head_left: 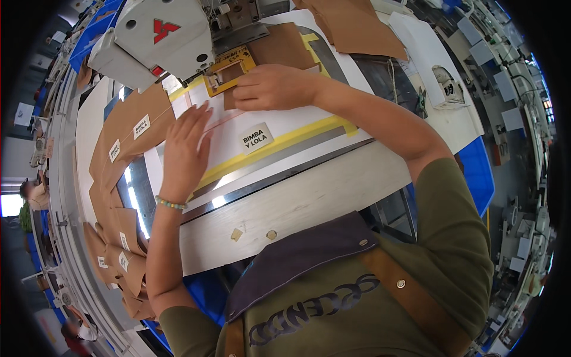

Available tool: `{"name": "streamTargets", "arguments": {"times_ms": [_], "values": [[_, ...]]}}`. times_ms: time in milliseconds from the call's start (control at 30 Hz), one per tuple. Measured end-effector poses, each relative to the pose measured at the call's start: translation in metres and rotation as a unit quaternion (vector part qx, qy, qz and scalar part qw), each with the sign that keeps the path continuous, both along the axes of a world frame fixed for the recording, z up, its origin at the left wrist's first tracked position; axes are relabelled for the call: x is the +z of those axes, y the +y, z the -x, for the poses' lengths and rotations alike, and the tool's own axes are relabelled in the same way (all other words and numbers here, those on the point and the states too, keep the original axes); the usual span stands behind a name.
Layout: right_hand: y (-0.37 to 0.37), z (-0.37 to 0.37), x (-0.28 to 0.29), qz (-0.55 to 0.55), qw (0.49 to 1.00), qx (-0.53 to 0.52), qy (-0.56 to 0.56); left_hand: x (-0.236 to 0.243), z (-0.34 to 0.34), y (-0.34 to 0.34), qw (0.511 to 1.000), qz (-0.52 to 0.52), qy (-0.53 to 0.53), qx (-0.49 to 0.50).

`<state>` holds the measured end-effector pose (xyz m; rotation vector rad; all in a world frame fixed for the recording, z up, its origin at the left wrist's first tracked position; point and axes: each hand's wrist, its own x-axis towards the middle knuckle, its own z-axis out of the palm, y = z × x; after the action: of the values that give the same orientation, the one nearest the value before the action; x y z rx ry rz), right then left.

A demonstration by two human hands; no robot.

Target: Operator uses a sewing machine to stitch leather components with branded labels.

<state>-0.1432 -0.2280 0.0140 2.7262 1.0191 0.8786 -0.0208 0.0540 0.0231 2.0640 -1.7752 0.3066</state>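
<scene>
The left hand (185, 143) lies flat with its fingers straight and close together, gripping nothing — the palm presses down on a white sheet (238, 128), and the fingertips reach a thin pinkish strip (221, 121) that curves away from them toward the right hand. A small white label (256, 138) sits just to the right of these fingers. The wrist carries a beaded bracelet (171, 204), and the forearm runs up from the lower edge.

The right hand (270, 88) is curled loosely, fingers bent and bunched, pressing on a brown leather piece (284, 46). Its fingertips touch the yellow clamp frame (229, 71) just beyond them, under the white sewing machine head (163, 38). Whether they pinch the leather edge cannot be told. The right forearm comes in bent from the right — elbow raised.
</scene>
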Motion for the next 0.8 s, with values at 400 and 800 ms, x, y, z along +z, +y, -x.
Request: {"name": "streamTargets", "arguments": {"times_ms": [400,800], "values": [[-0.026,0.059,-0.001,-0.118,0.951,-0.232,0.167,-0.023,-0.009,0.010,0.994,-0.090,-0.022,0.051],[-0.029,0.087,-0.006,-0.154,0.918,-0.259,0.259,-0.024,-0.001,0.019,0.994,-0.085,0.037,0.055]]}}
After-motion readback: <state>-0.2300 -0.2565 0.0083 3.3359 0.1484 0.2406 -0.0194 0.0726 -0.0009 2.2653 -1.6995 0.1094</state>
